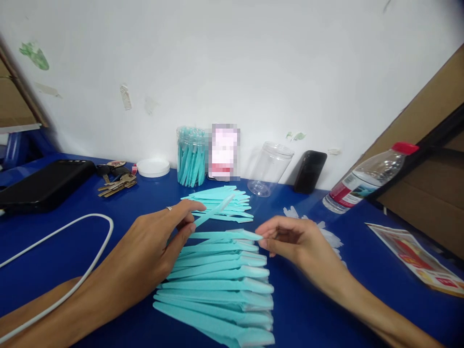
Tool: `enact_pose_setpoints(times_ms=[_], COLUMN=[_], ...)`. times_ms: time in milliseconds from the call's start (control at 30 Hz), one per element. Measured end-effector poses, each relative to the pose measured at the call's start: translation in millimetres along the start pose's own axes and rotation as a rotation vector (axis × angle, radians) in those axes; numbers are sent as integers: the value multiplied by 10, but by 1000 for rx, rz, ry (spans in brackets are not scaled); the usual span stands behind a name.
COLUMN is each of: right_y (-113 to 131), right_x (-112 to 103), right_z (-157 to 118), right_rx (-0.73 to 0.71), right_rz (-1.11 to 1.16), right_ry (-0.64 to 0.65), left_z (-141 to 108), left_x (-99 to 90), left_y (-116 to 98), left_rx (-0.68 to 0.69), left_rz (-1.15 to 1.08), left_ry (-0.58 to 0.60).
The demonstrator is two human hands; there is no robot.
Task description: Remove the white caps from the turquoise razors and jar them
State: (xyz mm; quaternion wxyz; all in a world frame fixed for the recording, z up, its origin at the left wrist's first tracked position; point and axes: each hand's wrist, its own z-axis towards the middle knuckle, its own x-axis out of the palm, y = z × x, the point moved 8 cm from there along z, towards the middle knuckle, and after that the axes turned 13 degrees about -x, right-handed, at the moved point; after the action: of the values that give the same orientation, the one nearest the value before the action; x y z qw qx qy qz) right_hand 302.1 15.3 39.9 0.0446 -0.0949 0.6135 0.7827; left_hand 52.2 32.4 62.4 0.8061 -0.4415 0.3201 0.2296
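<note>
My left hand (168, 237) pinches one turquoise stick (213, 212) between thumb and fingers, its clear-covered end pointing up and to the right. My right hand (290, 239) has its thumb and forefinger closed at the right tip of another turquoise stick (232, 235), at the top of the near pile. That near pile of turquoise sticks (217, 290) lies in a column, with clear-covered ends to the right. Behind the hands is a smaller pile of similar sticks (217, 194). Small clear pieces (328, 237) lie partly behind my right hand.
Along the wall stand a filled jar (191, 159), a lit phone (224, 152), an empty clear jar (270, 169), a dark phone (311, 171) and a bottle (366, 181). Left are a lid (153, 167), keys (119, 183), a black case (47, 183) and a white cable (105, 222).
</note>
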Motion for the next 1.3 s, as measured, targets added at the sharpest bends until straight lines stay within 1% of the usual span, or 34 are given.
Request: enact_pose_setpoints(times_ms=[100, 200, 400, 533, 667, 767, 833, 900, 967, 1033, 1100, 1200, 1300], right_y=[-46, -87, -84, -75, 23, 88, 95, 93, 103, 122, 145, 161, 158], right_x=[18, 27, 34, 15, 19, -2, -41, -81, -92, -60, 1, 96, 160], right_z=[2, 10, 37, 34, 39, 51, 58, 63, 62, 52, 30, -19, -63], right_rx=[0, 34, 64, 60, -11, -56, -62, -68, -83, -89, -79, -27, 30], right_rz=[-22, -9, -28, -98, -169, -207, -217, -213, -186, -119, -23, 111, 213], right_ry=[64, 102, 153, 168, 187, 170, 128, 75, 36, 27, 37, 68, 99], left_z=[-10, -27, -33, -22, -3, 1, -3, -14, -30, -52, -84, -152, -213], left_x=[43, 74, 63, 39, 25, 31, 44, 50, 41, 34, 24, -3, -30], left_y=[46, 66, 34, 4, -12, -18, -17, -42, -96, -164, -244, -372, -462], left_rx=[-12, -17, -27, -24, -21, -44, -73, -68, -22, 41, 111, 214, 277], left_rz=[40, 68, 105, 66, -29, -93, -119, -113, -76, -28, 10, 37, 46], left_ry=[35, 58, 46, 37, 37, 65, 107, 148, 163, 159, 134, 85, 63])
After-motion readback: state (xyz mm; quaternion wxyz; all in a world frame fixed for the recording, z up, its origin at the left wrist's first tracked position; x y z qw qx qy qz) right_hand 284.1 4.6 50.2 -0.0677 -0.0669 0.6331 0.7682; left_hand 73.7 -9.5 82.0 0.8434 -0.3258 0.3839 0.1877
